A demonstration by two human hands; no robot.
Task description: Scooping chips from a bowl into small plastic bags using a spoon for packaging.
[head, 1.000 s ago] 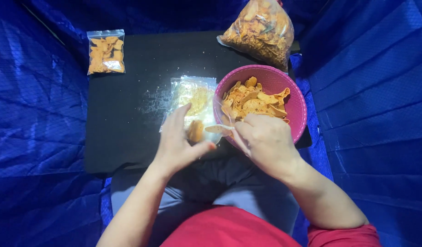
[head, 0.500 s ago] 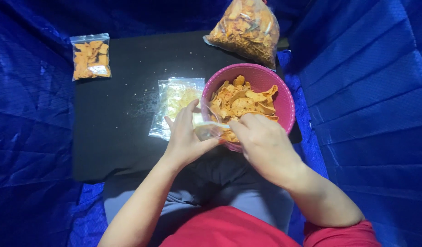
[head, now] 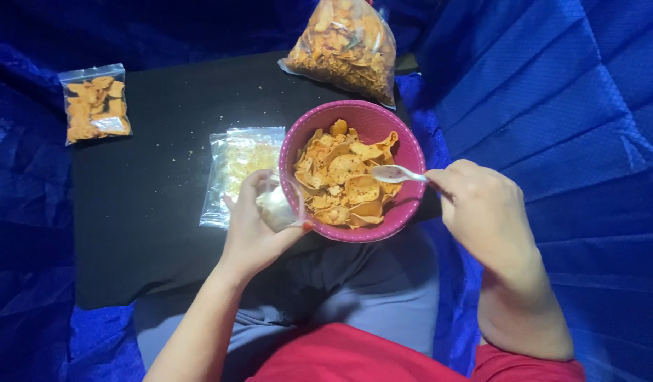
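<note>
A person's left hand [head: 252, 230] pinches a small clear bag [head: 278, 206] open beside a pink bowl [head: 354, 117] of chips at the table's [head: 149, 212] right edge. Right hand [head: 485, 212] fingers grip a spoon [head: 393, 172] over the chips, seemingly mid-scoop; spooning neatly calls for the bag's mouth held wide.

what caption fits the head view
Right hand holds a spoon over a pink bowl of chips.

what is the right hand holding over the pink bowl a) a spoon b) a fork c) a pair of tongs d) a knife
a, the right hand grips a pale spoon whose head lies over the chips in the pink bowl.
</note>
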